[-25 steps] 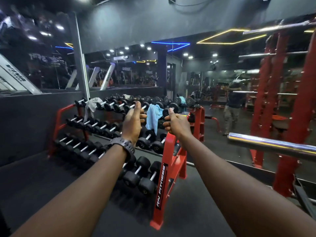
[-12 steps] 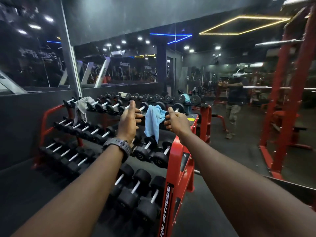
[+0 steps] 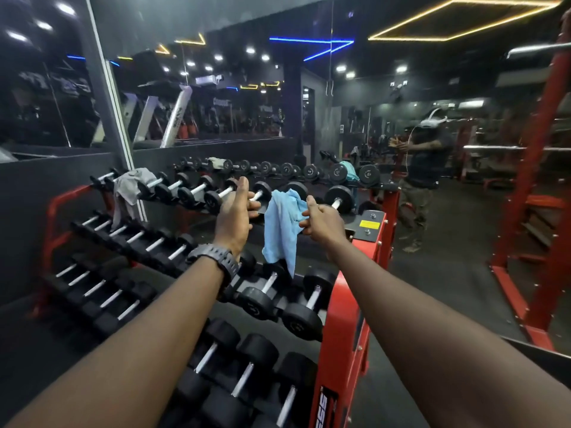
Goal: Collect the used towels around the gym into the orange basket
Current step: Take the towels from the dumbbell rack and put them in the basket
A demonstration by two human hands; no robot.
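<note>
A gym: black rubber dumbbells (image 3: 258, 302) on a red steel three-tier rack (image 3: 343, 319), wall mirror (image 3: 200, 97) behind the rack.

A red dumbbell rack (image 3: 341, 307) is carrying black dumbbells (image 3: 259, 301) on three tiers. A blue towel (image 3: 282, 227) is hanging from its top tier near the right end, and a grey towel (image 3: 128, 188) is draping over the top tier's left end.

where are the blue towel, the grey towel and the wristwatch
blue towel (image 3: 282, 223): head view, middle of the hanging cloth
grey towel (image 3: 128, 188): head view, draped part over the top-row dumbbells
wristwatch (image 3: 213, 257): head view, black strap on the left wrist
</note>
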